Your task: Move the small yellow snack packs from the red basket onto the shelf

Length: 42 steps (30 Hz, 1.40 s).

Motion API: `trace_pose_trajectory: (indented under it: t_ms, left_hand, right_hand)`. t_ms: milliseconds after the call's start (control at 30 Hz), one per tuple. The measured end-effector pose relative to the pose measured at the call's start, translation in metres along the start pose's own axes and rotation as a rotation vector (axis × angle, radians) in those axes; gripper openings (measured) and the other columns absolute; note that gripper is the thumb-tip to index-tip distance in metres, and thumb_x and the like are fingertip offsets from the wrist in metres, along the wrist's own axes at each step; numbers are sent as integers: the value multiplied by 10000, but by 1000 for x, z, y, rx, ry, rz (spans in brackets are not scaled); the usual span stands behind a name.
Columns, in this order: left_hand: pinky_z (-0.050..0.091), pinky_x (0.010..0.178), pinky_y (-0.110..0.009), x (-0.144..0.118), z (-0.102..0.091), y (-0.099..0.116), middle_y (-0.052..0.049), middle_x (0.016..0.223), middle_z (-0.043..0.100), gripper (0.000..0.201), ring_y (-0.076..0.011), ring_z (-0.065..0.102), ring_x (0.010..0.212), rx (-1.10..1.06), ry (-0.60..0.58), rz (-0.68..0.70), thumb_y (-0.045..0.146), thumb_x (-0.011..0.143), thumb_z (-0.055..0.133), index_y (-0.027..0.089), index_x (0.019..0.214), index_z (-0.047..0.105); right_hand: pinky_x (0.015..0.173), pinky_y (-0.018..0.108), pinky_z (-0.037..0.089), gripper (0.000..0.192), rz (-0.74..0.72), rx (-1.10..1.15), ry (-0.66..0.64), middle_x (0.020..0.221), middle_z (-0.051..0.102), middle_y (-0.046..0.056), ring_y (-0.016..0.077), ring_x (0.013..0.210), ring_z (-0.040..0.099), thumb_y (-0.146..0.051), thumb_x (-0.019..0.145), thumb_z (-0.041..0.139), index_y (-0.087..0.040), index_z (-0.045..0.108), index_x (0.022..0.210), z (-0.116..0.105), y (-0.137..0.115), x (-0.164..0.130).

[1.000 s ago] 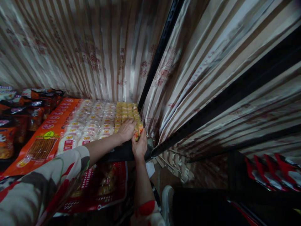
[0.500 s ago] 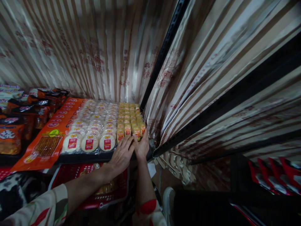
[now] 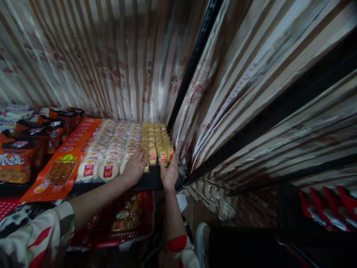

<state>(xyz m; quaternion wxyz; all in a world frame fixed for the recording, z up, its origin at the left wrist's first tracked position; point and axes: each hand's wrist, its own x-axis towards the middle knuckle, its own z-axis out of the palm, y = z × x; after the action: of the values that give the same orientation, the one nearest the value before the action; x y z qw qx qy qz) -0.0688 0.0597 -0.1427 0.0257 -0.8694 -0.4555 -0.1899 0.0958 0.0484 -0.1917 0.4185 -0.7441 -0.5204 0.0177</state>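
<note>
On a dark shelf (image 3: 150,182) lie rows of small yellow snack packs (image 3: 155,139) and, to their left, round white cakes in clear wrap with red labels (image 3: 108,156). My left hand (image 3: 135,168) lies flat with spread fingers over the front white cake, beside the yellow packs. My right hand (image 3: 169,172) touches the front end of the rightmost yellow row with its fingertips. Neither hand lifts anything.
A long orange snack bag (image 3: 63,158) and dark orange bags (image 3: 16,158) fill the shelf's left. Striped curtain (image 3: 117,63) hangs behind, crossed by a black upright post (image 3: 195,61). A red packet (image 3: 122,219) lies below the shelf; red packets (image 3: 326,204) sit low right. A shoe (image 3: 202,242) shows below.
My left hand came off the yellow packs, dropped to the shelf edge, then moved up-left onto the front white cake. My right hand stayed at the front of the yellow row.
</note>
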Motion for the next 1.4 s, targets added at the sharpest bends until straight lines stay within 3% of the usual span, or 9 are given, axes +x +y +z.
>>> trace_pose_trajectory:
  t_ms: [267, 400, 600, 800, 1033, 1400]
  left_hand:
    - [462, 910, -334, 2, -4, 7, -98, 1150, 489, 413, -206, 495, 1073, -161, -32, -51, 82, 857, 401, 192, 1245, 490]
    - [461, 897, -294, 13, -5, 12, -73, 1077, 493, 392, -178, 517, 1018, -273, -35, -48, 70, 850, 402, 189, 1204, 522]
    - [481, 879, -329, 31, 0, 20, -81, 1044, 510, 375, -184, 538, 972, -281, 1, -56, 40, 825, 394, 165, 1137, 558]
    - [452, 922, -334, 41, 3, 25, -107, 1073, 526, 328, -206, 503, 1047, -212, -13, -58, 60, 838, 429, 120, 1134, 555]
    - [433, 957, -350, 41, 14, 17, -84, 1089, 578, 287, -225, 473, 1076, -166, 53, -55, 159, 876, 468, 121, 1146, 558]
    - [419, 993, -375, 32, 14, 15, -104, 1239, 468, 394, -237, 426, 1159, -209, 110, -112, 193, 836, 547, 150, 1223, 488]
  right_hand:
    - [1028, 399, 357, 748, 15, 2, -6, 1387, 433, 201, 271, 1278, 413, -521, 829, 485, -66, 318, 1399, 0, -1, 1]
    - [1021, 396, 365, 745, 17, 8, -6, 1380, 443, 193, 273, 1267, 425, -525, 825, 488, -74, 325, 1395, 0, -1, 2]
    - [1025, 407, 354, 746, -11, 12, 5, 1384, 437, 191, 272, 1275, 411, -545, 833, 463, -80, 316, 1398, 1, 2, 1]
    - [1043, 407, 326, 751, 3, 32, -19, 1396, 416, 203, 264, 1298, 375, -551, 845, 435, -57, 314, 1398, 0, 2, 1]
    - [1043, 408, 322, 785, 3, 26, -25, 1387, 422, 209, 276, 1289, 376, -566, 828, 461, -45, 313, 1396, -1, 1, 2]
    - [1039, 429, 326, 757, -29, -1, -6, 1379, 430, 207, 278, 1286, 380, -556, 829, 466, -72, 319, 1392, 1, 2, 2]
